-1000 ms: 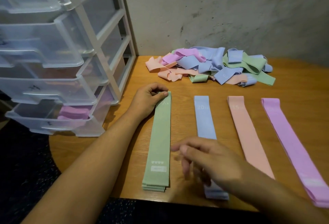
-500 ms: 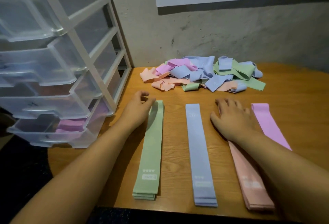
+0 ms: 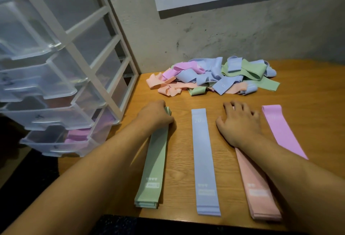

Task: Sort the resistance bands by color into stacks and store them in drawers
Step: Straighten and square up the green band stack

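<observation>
Four flat stacks of bands lie side by side on the wooden table [image 3: 308, 104]: green [image 3: 155, 165], blue [image 3: 204, 162], peach [image 3: 255, 184] and purple [image 3: 281, 132]. My left hand [image 3: 155, 116] grips the far end of the green stack, fingers curled round it. Spread flat with straight fingers, my right hand [image 3: 240, 122] presses the far end of the peach stack. A loose pile of mixed bands [image 3: 212, 77] sits behind the stacks near the wall.
A clear plastic drawer unit [image 3: 61, 85] with a white frame stands at the left, its drawers pulled partly out. The lowest drawer [image 3: 74, 137] holds purple bands. A grey wall rises behind the table, and the table's front edge is close to me.
My right hand swept from the near end of the blue stack to the far end of the peach stack and settled flat. My left hand closed more around the green stack's far end.
</observation>
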